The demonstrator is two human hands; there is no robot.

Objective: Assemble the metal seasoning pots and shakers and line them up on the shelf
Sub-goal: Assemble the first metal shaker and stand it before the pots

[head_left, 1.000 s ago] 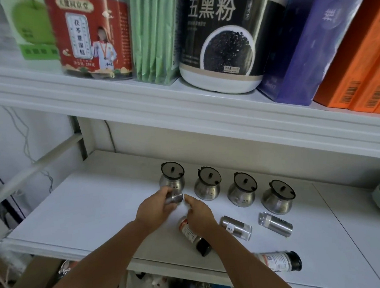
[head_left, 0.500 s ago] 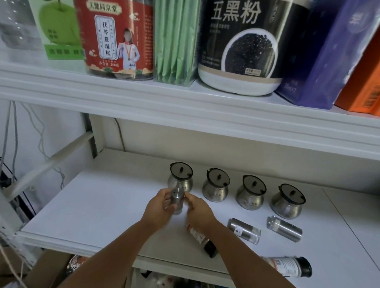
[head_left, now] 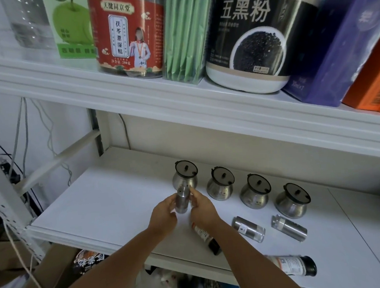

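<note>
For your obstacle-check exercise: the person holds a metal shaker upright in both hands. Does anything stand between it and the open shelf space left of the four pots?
Nothing visible does. The shaker is held by the left hand and right hand just in front of the leftmost pot; the shelf to that pot's left is bare.

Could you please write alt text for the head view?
Both hands, left hand and right hand, hold a metal shaker upright over a white shelf. Behind stand four lidded pots; two more shakers lie to the right.
</note>
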